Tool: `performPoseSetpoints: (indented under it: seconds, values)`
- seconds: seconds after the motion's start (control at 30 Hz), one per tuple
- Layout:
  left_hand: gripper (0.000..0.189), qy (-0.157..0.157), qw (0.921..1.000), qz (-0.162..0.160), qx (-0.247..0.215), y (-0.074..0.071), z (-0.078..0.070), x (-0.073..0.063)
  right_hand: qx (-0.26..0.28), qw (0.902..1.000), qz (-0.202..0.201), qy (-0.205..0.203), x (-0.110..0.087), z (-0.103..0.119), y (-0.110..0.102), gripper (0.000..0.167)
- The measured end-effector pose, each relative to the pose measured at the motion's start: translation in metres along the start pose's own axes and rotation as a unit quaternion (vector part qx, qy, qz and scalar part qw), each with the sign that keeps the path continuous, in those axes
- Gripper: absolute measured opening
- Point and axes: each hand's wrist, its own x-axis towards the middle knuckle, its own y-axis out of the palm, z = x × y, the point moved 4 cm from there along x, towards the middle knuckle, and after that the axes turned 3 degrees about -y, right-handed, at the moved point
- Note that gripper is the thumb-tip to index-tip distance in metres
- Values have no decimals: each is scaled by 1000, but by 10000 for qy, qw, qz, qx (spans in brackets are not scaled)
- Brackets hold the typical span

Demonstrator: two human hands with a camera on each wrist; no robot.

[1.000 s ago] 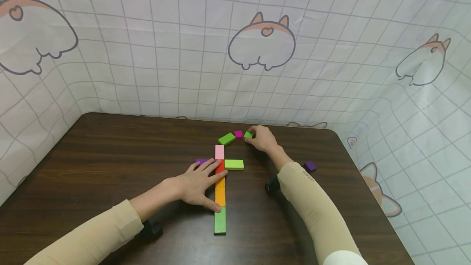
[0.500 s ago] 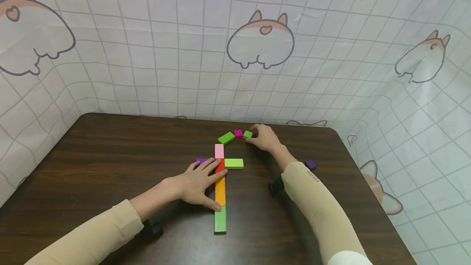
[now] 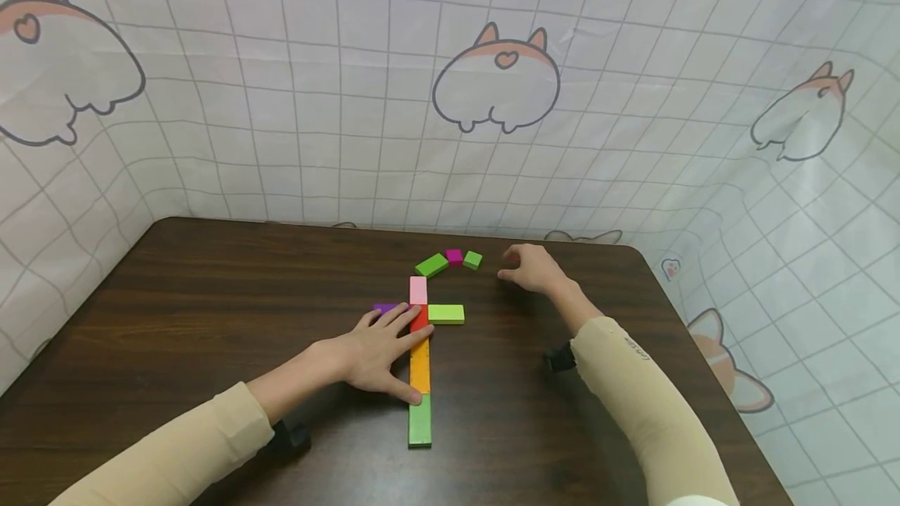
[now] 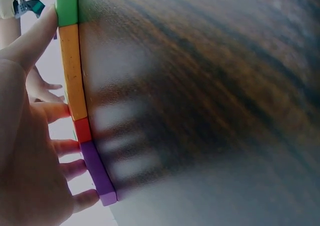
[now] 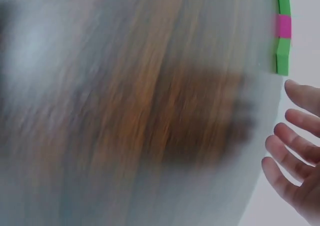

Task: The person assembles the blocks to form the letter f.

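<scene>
My left hand (image 3: 369, 358) lies spread over a straight row of toy blocks. Its fingertips touch the purple block (image 4: 99, 173) and red block (image 4: 82, 129), and the thumb rests where the orange block (image 3: 419, 372) meets the green block (image 3: 419, 424). A pink block (image 3: 418, 290) tops the row, and a lime block (image 3: 446, 315) juts right from it. Beyond, a green block (image 3: 432, 265), a magenta block (image 3: 454, 257) and a small green block (image 3: 473, 260) form a curve. My right hand (image 3: 534, 268), fingers loosely bent and holding nothing, is just right of that small block.
Dark wooden table (image 3: 211, 295) lies under everything, its back edge close behind the curved blocks. A white grid-patterned curtain (image 3: 316, 100) with cartoon drawings stands behind it and along the sides.
My right hand has let go of the small green block and moved right, away from it. The purple cube at the right is now hidden behind that arm. The left hand stays put.
</scene>
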Motion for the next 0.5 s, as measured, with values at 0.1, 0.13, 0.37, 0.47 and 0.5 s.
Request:
performPoseSetpoints:
  seconds: [0.1, 0.13, 0.37, 0.47, 0.5]
  values:
    - [107, -15, 10000, 10, 4, 1, -2, -1, 22, 10000, -10, -22, -11, -3, -6, 42]
    - [107, -17, 10000, 12, 5, 1, -2, -1, 8, 10000, -9, -37, -14, -5, -7, 42]
    - [106, -42, 10000, 50, 45, 1, -6, -3, -9, 10000, -31, -82, -41, -14, -13, 43]
    - [106, -41, 10000, 62, 64, 2, -8, -4, 24, 9999, -103, -86, -53, -16, -18, 43]
    - [106, -44, 9999, 69, 66, 2, -8, -5, 31, 9999, -137, -99, -57, -17, -20, 43]
